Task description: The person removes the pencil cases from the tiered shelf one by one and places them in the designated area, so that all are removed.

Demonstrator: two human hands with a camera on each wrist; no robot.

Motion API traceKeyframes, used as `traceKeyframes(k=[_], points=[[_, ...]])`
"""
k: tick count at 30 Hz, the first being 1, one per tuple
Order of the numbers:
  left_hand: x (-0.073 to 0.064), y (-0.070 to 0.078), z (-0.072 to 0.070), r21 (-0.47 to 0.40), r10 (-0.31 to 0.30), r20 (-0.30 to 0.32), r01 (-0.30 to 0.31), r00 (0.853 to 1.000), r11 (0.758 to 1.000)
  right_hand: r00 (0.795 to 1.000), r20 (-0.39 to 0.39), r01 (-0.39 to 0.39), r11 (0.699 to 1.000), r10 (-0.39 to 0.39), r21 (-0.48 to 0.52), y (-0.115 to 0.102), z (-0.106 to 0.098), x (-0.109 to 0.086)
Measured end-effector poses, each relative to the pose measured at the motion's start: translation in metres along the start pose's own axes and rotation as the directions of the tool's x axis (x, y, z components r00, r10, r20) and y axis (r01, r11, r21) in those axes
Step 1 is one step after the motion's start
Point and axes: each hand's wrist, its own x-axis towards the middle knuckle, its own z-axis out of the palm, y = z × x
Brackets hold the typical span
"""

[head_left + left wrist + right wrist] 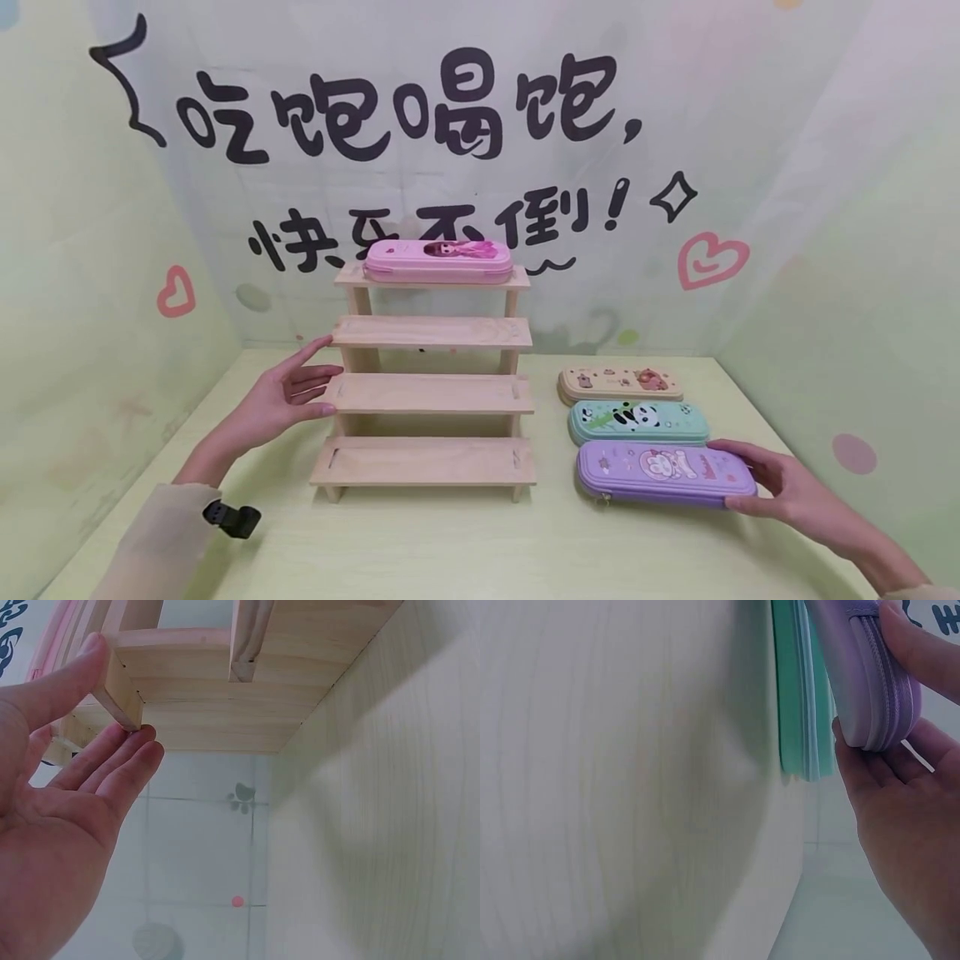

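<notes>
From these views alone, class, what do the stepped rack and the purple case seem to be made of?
Stepped rack: probably bare wood, pale and matt; grain lines show on its boards.
Purple case: perhaps moulded foam or plastic, smooth with a soft sheen, as its rounded shell suggests. Its zip band looks like ribbed fabric.

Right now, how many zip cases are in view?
4: the pink case on top of the wooden rack; right of the rack, the beige case farthest back, then the green case, then the purple case, gripped by the right hand.
</notes>
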Motion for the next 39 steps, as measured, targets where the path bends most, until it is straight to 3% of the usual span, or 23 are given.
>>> traceKeyframes(k=[21, 39], points=[[0.001, 0.0, 0.001, 0.009, -0.007, 0.004, 0.007, 1.0, 1.0, 0.999, 0.043, 0.024, 0.988, -0.018, -0.149, 0.026, -0.007, 0.008], [0.001, 0.0, 0.0, 0.007, 0.007, 0.009, -0.007, 1.0, 1.0, 0.995, 0.094, 0.056, 0.992, -0.045, -0.113, 0.033, -0.011, 0.016]])
